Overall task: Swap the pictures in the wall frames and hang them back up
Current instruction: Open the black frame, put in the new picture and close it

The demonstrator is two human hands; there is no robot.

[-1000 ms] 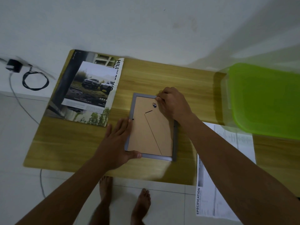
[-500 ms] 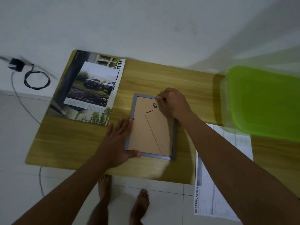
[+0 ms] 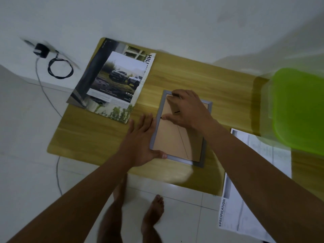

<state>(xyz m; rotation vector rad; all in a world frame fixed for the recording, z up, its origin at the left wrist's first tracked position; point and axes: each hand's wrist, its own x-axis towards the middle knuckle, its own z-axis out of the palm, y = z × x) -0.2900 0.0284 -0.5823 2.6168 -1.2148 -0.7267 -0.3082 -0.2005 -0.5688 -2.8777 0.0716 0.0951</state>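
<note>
right hand (image 3: pixel 188 109): has moved from the frame's top-right area, by the hanger, across to the top-left. Fingers spread, thumb tip at a small dark tab on the left inner edge, forefinger at the top edge. Not clamped on anything I can confirm; whether it pinches the tab, cannot tell.
left hand (image 3: pixel 140 139): stays flat and open, palm on the table, thumb hooked on the frame's lower-left corner. Bracing, not gripping.
meaning: looks like the backing tabs are being worked one by one, so the swap is still at the open-or-close-the-back stage. Hanging not near.
grey rectangular picture frame (image 3: pixel 204 156): face down on the table centre, thin matte rim, square corners.
tan fibreboard backing panel (image 3: pixel 175 142): smooth, flat, with a thin diagonal line, likely the easel stand's edge.
light wood-grain table (image 3: pixel 184 76): laminate, rounded corners.
glossy truck brochures (image 3: pixel 115 81): stacked left of the frame, apart from it; probably the picture source.
translucent green plastic lid (image 3: pixel 298 109): far right, on a bin.
white printed spec sheet (image 3: pixel 254 172): overhangs the near edge.
</note>
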